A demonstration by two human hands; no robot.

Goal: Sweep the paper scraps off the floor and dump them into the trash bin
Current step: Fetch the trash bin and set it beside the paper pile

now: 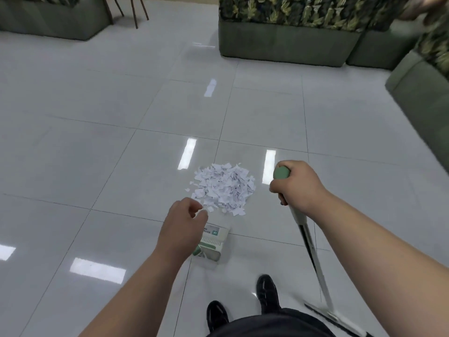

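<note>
Round broom handle (281,173), wrapped right grip (295,187).

Right hand (295,184) gripping broom handle (306,237), left hand (182,222) above dustpan (213,242), paper scraps (224,188) heaped on floor (97,117)

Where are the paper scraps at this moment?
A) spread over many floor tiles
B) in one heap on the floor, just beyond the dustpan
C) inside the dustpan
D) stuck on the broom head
B: the paper scraps lie in one heap on the floor, just beyond the dustpan, while the right hand grips the broom handle to their right.
</note>
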